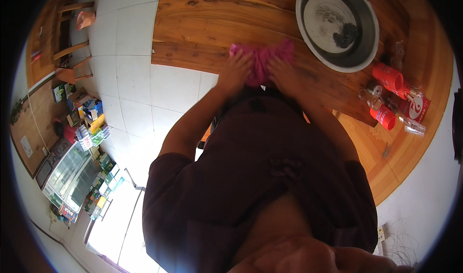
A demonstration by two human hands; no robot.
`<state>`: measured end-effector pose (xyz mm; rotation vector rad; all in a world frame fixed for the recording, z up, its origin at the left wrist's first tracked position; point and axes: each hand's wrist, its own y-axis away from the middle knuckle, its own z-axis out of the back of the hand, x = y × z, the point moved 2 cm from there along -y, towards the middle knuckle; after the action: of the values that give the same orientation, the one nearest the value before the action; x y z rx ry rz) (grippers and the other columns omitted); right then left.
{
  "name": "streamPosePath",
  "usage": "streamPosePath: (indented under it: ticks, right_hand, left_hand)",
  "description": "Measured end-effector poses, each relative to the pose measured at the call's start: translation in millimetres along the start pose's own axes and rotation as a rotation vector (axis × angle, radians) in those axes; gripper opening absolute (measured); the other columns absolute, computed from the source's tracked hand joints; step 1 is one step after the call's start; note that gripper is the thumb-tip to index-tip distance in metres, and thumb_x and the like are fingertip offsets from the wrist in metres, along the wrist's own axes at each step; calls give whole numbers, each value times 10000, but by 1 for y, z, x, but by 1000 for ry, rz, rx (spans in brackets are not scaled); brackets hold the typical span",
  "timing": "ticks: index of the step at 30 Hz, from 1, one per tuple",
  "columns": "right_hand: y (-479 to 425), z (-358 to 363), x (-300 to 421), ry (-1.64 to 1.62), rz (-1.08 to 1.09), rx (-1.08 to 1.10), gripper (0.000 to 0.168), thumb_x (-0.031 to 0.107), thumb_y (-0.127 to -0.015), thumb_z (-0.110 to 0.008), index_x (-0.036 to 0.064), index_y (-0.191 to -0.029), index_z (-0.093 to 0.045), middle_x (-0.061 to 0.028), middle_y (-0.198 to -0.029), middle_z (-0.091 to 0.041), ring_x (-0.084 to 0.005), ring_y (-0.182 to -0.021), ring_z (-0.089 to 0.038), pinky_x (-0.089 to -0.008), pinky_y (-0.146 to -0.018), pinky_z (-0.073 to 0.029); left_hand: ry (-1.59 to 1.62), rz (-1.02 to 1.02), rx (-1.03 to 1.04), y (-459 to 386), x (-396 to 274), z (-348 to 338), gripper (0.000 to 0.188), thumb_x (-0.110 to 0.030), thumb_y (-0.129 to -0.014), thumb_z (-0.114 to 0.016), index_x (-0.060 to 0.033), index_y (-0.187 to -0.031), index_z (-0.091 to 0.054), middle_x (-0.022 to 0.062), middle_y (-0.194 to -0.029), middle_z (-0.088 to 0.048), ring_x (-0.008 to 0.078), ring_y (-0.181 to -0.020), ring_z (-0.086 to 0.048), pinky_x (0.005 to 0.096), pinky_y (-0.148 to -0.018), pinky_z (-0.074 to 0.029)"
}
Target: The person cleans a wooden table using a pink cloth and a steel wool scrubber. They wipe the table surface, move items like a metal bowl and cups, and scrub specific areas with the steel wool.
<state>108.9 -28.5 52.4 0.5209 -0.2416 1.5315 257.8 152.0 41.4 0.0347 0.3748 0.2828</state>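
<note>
Both of my hands are on a bunched pink cloth (258,65) at the near edge of a wooden table (217,23). My left hand (237,70) has its fingers over the cloth's left part. On the cloth's right part lies my right hand (284,70), slightly blurred. The cloth's underside is hidden. To the right of my right hand stands a wide metal basin (374,38) with a little cloudy water in it. A dark, wet-looking clump (345,36), perhaps a rag or scouring pad, rests on the basin's bottom.
Red cylindrical containers (389,76), toothpicks (412,92), small glasses (372,99) and a clear plastic bottle (414,126) sit at the table's right end. Wooden chairs (72,52) stand across the tiled floor (134,81). A glass display case (70,179) and stacked boxes (90,108) line the far left.
</note>
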Motion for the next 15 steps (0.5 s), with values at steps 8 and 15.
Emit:
streamPosePath:
  ticks: [8, 15]
  right_hand:
    - [-116, 40, -10, -27, -74, -208, 401, 258, -949, -611, -19, -1239, -611, -208, -1380, -546, -386, -1334, -470, -458, -1088, -411]
    - [44, -10, 22, -6, -29, -6, 409, 228, -938, -612, 3, -1279, -608, -169, -1414, -534, -360, -1363, -452, -462, -1114, -390]
  left_hand:
    - [197, 220, -347, -93, 75, 29, 350, -265, -938, -593, -16, -1167, -680, 112, -1424, -539, 365, -1389, -397, 471, -1204, -267]
    - [305, 28, 13, 35, 2, 14, 433, -283, -909, -656, -99, -1299, -620, 79, -1501, -466, 372, -1442, -332, 530, -1187, -271]
